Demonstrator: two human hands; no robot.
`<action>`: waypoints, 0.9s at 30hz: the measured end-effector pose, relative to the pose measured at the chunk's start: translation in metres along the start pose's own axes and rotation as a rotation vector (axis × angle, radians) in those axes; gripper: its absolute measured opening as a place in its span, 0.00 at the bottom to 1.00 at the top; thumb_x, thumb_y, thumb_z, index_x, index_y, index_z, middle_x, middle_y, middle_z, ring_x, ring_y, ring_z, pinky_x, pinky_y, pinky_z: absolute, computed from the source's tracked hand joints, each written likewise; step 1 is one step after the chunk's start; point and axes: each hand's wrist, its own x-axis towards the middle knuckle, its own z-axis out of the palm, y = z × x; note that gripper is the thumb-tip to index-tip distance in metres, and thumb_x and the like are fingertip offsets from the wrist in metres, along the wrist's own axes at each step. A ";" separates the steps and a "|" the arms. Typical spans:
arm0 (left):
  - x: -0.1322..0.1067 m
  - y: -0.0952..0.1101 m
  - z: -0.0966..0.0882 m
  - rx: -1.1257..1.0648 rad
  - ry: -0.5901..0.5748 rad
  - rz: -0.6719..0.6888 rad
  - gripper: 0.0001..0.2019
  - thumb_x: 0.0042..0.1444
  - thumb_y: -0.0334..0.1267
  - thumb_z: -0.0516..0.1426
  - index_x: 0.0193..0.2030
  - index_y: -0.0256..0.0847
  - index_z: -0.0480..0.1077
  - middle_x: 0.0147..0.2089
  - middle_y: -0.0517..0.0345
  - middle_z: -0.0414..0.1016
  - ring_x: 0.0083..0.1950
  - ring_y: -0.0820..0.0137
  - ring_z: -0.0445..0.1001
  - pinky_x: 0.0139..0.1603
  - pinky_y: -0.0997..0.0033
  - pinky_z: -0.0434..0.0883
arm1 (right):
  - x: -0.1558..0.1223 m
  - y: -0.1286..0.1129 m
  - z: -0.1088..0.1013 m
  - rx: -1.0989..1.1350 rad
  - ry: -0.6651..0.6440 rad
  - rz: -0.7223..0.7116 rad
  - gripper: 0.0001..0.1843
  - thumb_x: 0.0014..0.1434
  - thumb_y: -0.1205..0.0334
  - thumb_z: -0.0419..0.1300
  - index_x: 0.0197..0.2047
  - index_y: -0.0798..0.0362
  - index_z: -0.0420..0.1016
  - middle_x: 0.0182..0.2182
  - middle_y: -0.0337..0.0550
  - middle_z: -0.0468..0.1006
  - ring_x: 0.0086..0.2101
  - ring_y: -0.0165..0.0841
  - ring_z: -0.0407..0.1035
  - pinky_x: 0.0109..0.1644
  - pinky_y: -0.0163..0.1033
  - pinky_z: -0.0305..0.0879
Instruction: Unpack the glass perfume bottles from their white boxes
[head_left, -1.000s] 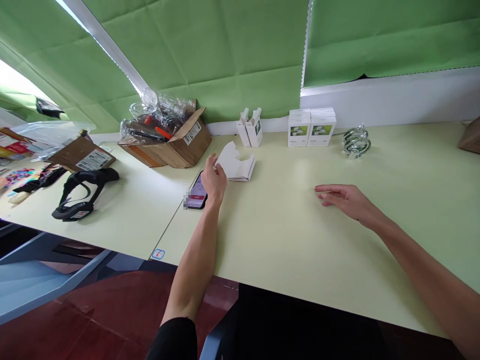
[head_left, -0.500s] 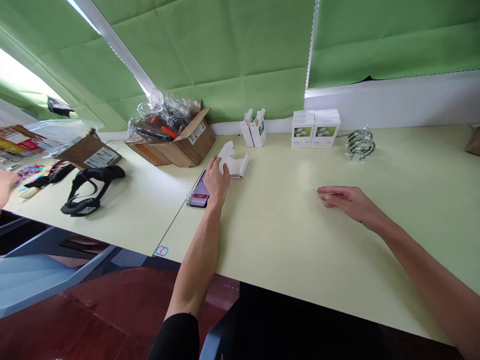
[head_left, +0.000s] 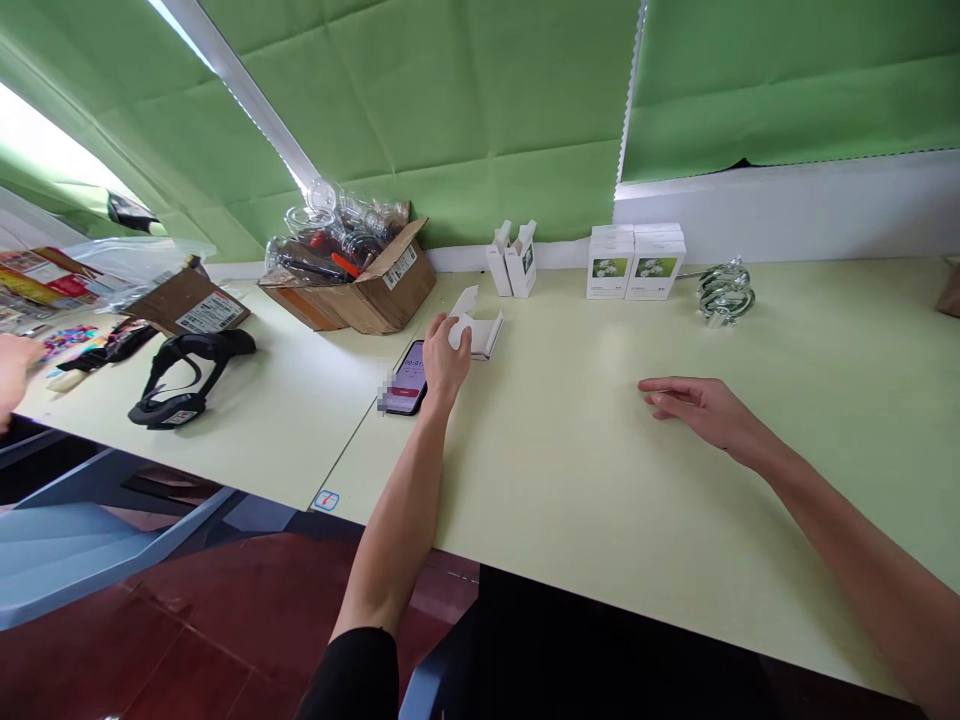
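Observation:
My left hand (head_left: 448, 362) is over a white flattened carton (head_left: 487, 337) that lies at the back left of my table part. Its thumb and fingers are spread, with the fingertips at the carton's near-left side; the hand covers part of it. A phone (head_left: 407, 380) with a lit screen lies just left of that hand. My right hand (head_left: 694, 405) rests on its side on the table (head_left: 555, 460), fingers stretched out and holding nothing. Behind, two narrow white boxes (head_left: 512, 262) stand with raised flaps, and several white boxes with green pictures (head_left: 634, 265) stand in a block.
A coil of shiny metal wire-like pieces (head_left: 725, 292) lies right of the boxes. At the left stand a cardboard box (head_left: 382, 290) full of clear plastic items and a black headset-like strap (head_left: 187, 380). Another person's hand (head_left: 13, 370) shows at the left edge.
My left hand has moved slightly right over the white carton, covering more of its raised flap. My right hand has stayed in place. The view has shifted a little.

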 end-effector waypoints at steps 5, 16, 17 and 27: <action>0.000 0.001 0.001 -0.020 -0.012 0.020 0.16 0.63 0.41 0.55 0.55 0.39 0.72 0.64 0.43 0.71 0.67 0.58 0.68 0.69 0.56 0.62 | 0.003 0.005 0.000 -0.014 0.002 -0.038 0.19 0.63 0.53 0.58 0.54 0.48 0.79 0.50 0.47 0.81 0.46 0.43 0.78 0.44 0.42 0.71; -0.005 0.009 -0.005 -0.001 -0.040 0.041 0.15 0.64 0.43 0.57 0.54 0.41 0.74 0.69 0.43 0.63 0.71 0.55 0.60 0.69 0.54 0.62 | 0.004 0.005 0.001 -0.012 0.012 -0.024 0.19 0.61 0.52 0.60 0.52 0.48 0.80 0.49 0.45 0.81 0.44 0.43 0.78 0.33 0.37 0.69; -0.005 0.011 -0.006 0.001 -0.010 0.072 0.15 0.64 0.44 0.56 0.53 0.41 0.74 0.68 0.44 0.63 0.71 0.55 0.60 0.69 0.54 0.62 | 0.005 0.005 0.001 -0.009 0.013 -0.024 0.18 0.61 0.52 0.60 0.52 0.48 0.80 0.49 0.45 0.81 0.44 0.43 0.78 0.35 0.38 0.70; -0.055 0.079 0.007 -0.053 -0.369 0.490 0.17 0.69 0.44 0.46 0.46 0.42 0.75 0.40 0.50 0.79 0.40 0.67 0.76 0.42 0.69 0.70 | 0.007 0.009 0.004 0.013 0.022 -0.077 0.19 0.62 0.52 0.60 0.52 0.50 0.80 0.48 0.47 0.82 0.42 0.41 0.78 0.43 0.42 0.73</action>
